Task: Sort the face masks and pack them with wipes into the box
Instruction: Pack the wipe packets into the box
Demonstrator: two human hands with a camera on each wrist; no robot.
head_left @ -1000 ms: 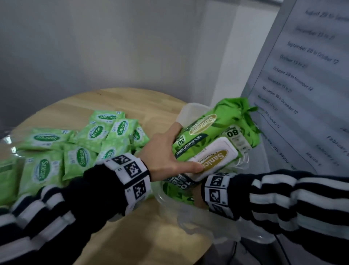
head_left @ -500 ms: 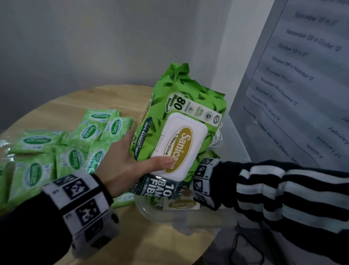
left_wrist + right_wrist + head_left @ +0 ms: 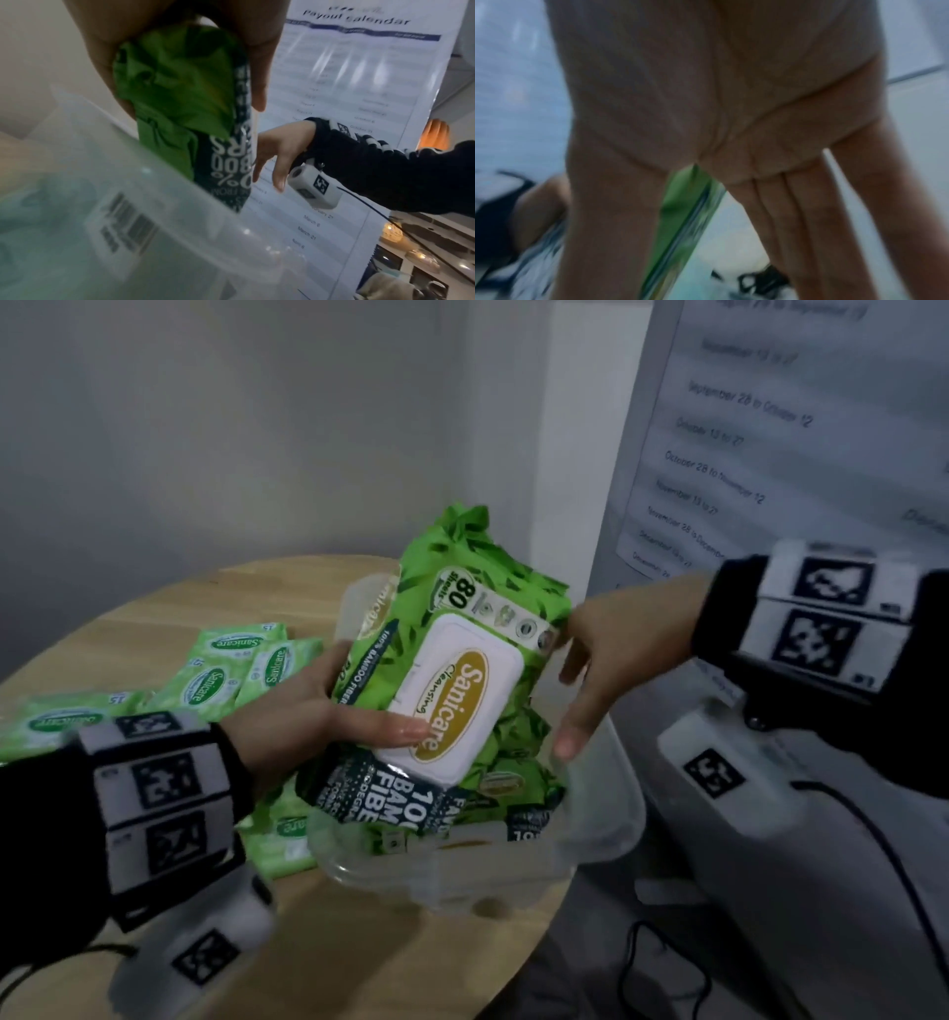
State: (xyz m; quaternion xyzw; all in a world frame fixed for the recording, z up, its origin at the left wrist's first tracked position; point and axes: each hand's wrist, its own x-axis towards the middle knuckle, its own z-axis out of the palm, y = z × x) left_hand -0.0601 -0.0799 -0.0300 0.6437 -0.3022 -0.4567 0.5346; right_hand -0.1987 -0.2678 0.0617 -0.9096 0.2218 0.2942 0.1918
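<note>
My left hand (image 3: 369, 724) grips a large green Sanicare wipes pack (image 3: 452, 670) from its left side, thumb across the white lid. The pack stands tilted, its lower end inside the clear plastic box (image 3: 606, 824). More green wipes packaging (image 3: 513, 778) lies in the box beneath it. My right hand (image 3: 585, 711) hovers open just right of the pack, fingers straight, close to its right edge. The left wrist view shows the pack's end (image 3: 180, 91) between my fingers, above the box wall (image 3: 128, 203). In the blurred right wrist view my palm (image 3: 706, 101) faces the pack's green edge (image 3: 680, 213). No face masks are visible.
Several small green Sanicare wipes sachets (image 3: 215, 680) lie spread over the round wooden table (image 3: 359, 942) left of the box. A grey panel with a payout calendar sheet (image 3: 744, 428) stands close on the right. The box sits near the table's right edge.
The large pack rose out of the box and stood upright. My right hand came out from under it, swung up to its right side, and now holds nothing.
</note>
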